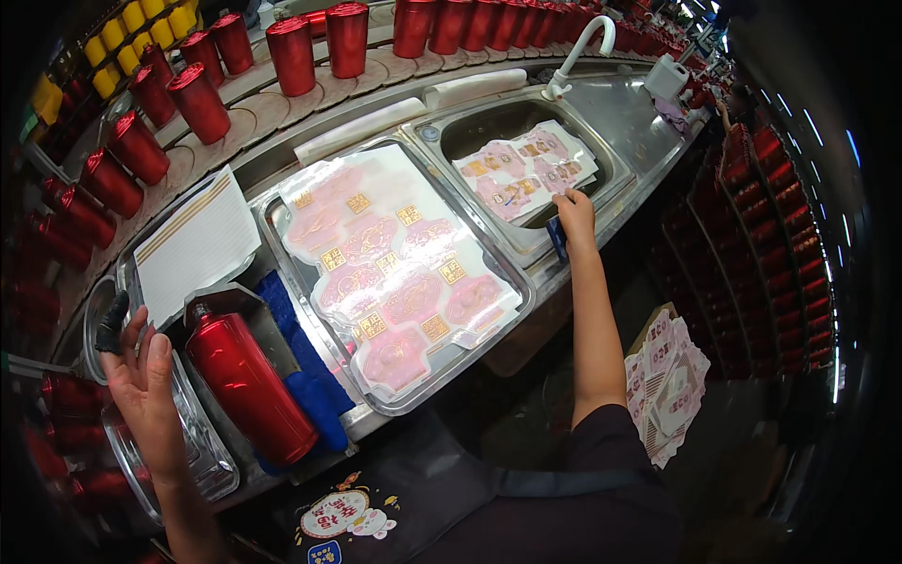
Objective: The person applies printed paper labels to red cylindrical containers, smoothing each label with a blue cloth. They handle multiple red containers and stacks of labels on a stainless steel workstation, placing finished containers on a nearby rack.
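My left hand (144, 388) is raised at the left with its fingers apart and nothing in it; one finger wears a black cover (111, 323). To its right a glossy red bottle (250, 388) lies tilted in a metal holder (264, 321) lined with blue cloth (299, 352). My right hand (578, 222) is at the front rim of the sink (518, 236), gripping a flat dark-blue piece (557, 238). Its fingertips are close to the pink and gold decal sheets (525, 169) in the sink. A metal tray (394, 405) between my hands holds larger wet-looking decal sheets (409, 282).
Red bottles (199, 103) stand on a curved slat conveyor (246, 123) behind the counter. A white faucet (581, 49) rises behind the sink. A striped sheet stack (197, 243) lies at the left. Below right, a box holds decal scraps (666, 384); racks of red bottles (761, 268) stand beyond.
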{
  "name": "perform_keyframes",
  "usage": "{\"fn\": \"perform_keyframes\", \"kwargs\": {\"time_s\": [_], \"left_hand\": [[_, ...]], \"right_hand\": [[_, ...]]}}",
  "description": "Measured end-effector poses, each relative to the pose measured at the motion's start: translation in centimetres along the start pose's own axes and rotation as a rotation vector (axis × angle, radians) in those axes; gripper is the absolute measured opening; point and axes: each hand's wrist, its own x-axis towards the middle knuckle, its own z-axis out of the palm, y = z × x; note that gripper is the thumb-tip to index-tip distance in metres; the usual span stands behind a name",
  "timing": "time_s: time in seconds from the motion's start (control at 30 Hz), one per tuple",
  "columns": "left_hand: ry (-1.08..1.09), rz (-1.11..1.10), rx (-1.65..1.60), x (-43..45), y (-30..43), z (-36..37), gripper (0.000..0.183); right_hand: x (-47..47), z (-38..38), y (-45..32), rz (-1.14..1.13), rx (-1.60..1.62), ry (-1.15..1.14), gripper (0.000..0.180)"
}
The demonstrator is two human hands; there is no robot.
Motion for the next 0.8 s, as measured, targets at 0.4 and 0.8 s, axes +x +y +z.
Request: {"fn": "perform_keyframes", "kwargs": {"time_s": [0.4, 0.8], "left_hand": [[0.077, -0.129, 0.004, 0.6, -6.2, 0.1, 0.042], [0.114, -0.278, 0.059, -0.8, -5.0, 3.3, 0.041]], "right_hand": [[16.7, -0.6, 3.7, 0.220, -0.374, 0.042, 0.038], [20.0, 0.1, 2.7, 0.418, -0.687, -0.188, 0.059]]}}
